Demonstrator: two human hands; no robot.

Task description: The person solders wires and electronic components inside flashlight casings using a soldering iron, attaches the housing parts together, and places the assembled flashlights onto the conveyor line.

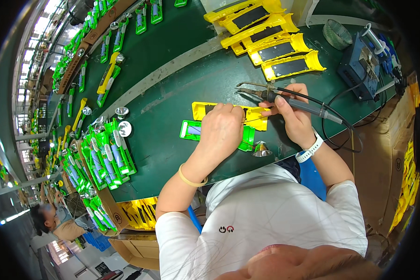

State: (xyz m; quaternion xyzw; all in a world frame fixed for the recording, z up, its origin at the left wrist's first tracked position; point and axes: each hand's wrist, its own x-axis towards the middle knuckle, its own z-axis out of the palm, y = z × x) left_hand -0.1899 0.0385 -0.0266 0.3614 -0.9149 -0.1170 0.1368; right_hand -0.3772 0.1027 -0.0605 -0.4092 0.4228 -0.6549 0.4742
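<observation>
My right hand (291, 114) is wrapped round a soldering iron (308, 107) with a grey and black handle, its tip aimed up and left, above the work. My left hand (222, 128) is closed over a yellow plastic shell (259, 122), and its fingertips hide what they pinch. A thin dark wire shows between the two hands over the shell. Just below lies a green plastic shell (190, 130) holding a bluish cylindrical cell, partly under my left hand. A shiny reflector cup (262, 150) rests beside the green shell's right end.
Yellow shells with dark panels (277, 50) lie in a row at the far side. A blue soldering station (360, 67) and a woven bowl (337, 34) stand far right, trailing cables. Green assemblies (105, 156) are heaped at left; others lie along the line. A person (56, 219) sits far left.
</observation>
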